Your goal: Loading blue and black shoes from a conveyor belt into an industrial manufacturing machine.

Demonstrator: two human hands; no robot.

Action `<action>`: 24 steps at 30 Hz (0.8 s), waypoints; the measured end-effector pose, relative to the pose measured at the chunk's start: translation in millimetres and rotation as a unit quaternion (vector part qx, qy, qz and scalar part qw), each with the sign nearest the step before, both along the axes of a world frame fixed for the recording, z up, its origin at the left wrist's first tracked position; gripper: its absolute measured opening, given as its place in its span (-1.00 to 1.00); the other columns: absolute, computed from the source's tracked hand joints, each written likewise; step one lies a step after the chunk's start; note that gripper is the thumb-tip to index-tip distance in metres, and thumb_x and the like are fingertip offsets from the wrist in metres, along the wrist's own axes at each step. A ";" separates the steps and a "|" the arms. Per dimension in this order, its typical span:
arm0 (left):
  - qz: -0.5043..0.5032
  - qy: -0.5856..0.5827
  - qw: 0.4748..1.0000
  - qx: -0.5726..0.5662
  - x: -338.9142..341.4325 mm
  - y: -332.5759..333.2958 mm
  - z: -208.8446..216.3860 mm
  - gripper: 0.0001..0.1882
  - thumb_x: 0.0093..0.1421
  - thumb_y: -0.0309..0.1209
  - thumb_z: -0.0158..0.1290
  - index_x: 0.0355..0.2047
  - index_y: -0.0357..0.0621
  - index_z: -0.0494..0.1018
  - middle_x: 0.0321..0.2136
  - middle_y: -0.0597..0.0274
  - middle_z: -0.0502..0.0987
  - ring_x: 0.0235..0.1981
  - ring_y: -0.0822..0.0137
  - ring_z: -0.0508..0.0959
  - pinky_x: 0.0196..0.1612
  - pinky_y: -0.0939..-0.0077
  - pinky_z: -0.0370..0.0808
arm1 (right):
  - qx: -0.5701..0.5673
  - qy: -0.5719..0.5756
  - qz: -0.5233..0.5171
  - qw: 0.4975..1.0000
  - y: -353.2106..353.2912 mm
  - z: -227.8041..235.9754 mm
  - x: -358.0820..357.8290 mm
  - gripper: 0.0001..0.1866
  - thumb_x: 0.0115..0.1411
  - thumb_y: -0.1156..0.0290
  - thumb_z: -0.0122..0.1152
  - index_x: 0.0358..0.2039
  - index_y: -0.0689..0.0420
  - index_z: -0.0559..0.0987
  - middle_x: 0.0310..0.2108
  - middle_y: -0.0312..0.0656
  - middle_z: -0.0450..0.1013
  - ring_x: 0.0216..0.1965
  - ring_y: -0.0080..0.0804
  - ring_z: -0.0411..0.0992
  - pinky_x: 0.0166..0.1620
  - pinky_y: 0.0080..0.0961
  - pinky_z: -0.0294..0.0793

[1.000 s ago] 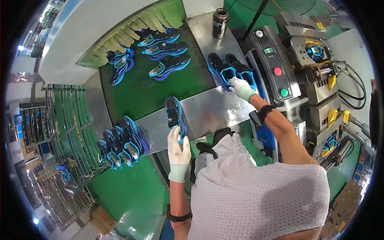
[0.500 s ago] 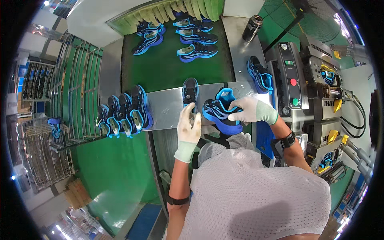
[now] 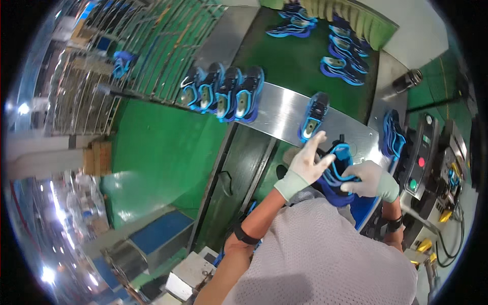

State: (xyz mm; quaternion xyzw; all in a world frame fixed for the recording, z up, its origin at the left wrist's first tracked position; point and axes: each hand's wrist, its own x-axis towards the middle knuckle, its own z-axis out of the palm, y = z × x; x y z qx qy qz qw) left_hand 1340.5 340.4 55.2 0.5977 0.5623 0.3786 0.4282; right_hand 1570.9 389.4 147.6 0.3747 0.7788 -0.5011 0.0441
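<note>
A black and blue sports shoe (image 3: pixel 335 195) with a purple sole is held close to my body at the metal table's near edge. My right hand (image 3: pixel 371 180), in a pale knit glove, grips its collar with thumb and fingers. My left hand (image 3: pixel 306 163), gloved too, is beside the shoe with its fingers apart; its thumb is near the upper, and whether it touches I cannot tell. Just beyond my left fingertips, another shoe (image 3: pixel 313 116) lies on the metal table (image 3: pixel 278 108). A single shoe (image 3: pixel 392 134) sits at the table's right side.
Several matching shoes (image 3: pixel 231 94) stand in a row at the table's left end. More shoes (image 3: pixel 345 71) lie on the green conveyor belt (image 3: pixel 292 66) before a fringed curtain. A dark bottle (image 3: pixel 406 81) and a control box (image 3: pixel 421 155) are at right. Metal racks (image 3: pixel 168 48) stand left.
The view has swung left, so the scene appears tilted. My left hand has moved from near the table shoe to beside the held shoe. My right hand keeps its grip.
</note>
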 end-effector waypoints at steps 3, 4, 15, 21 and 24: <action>0.026 -0.005 1.000 -0.015 -20.1 -12.8 15.7 -0.32 0.25 -0.13 0.16 0.26 -0.24 0.28 0.08 -0.09 0.51 0.06 0.04 0.56 0.10 0.27 0.48 | 0.076 0.047 0.100 0.991 -2.9 2.8 -39.5 -0.65 0.12 0.08 0.35 -0.24 0.08 0.65 -0.40 -0.01 0.56 -0.35 0.02 0.55 -0.28 -0.19 0.52; 0.035 0.010 0.998 -0.060 -33.3 -18.1 11.1 -0.36 0.25 -0.08 0.15 0.21 -0.24 0.34 0.08 -0.12 0.51 0.06 -0.02 0.55 0.10 0.24 0.47 | 0.085 0.051 0.140 0.985 -2.6 4.5 -55.6 -0.66 0.13 0.07 0.33 -0.27 0.08 0.64 -0.42 -0.01 0.56 -0.35 0.01 0.56 -0.28 -0.19 0.52; 0.306 -0.028 0.949 -0.068 -115.0 -118.6 -28.0 -0.52 0.31 -0.46 0.08 0.23 -0.28 0.33 0.16 0.00 0.37 0.01 0.22 0.54 -0.02 0.37 0.55 | 0.132 -0.078 0.209 0.966 -24.8 -68.7 -181.9 -0.64 0.22 0.03 0.12 -0.28 0.08 0.63 -0.38 -0.02 0.58 -0.31 0.01 0.58 -0.19 -0.07 0.56; 0.175 0.053 0.982 0.039 -85.4 -110.6 -14.7 -0.49 0.25 -0.54 0.09 0.21 -0.30 0.32 0.15 -0.02 0.37 0.08 0.14 0.50 0.12 0.32 0.49 | 0.143 -0.002 0.067 0.988 -25.0 -54.7 -153.6 -0.61 0.25 0.03 0.14 -0.12 0.06 0.63 -0.30 -0.03 0.60 -0.25 0.02 0.57 -0.12 -0.14 0.56; 0.187 0.010 0.980 0.069 -75.8 -87.7 -10.6 -0.52 0.25 -0.56 0.08 0.19 -0.31 0.35 0.15 -0.03 0.37 0.09 0.12 0.50 0.08 0.33 0.51 | 0.140 0.056 -0.071 0.986 -20.2 -34.7 -100.8 -0.63 0.20 0.10 0.27 -0.13 0.10 0.64 -0.27 -0.05 0.60 -0.22 -0.05 0.59 -0.12 -0.26 0.57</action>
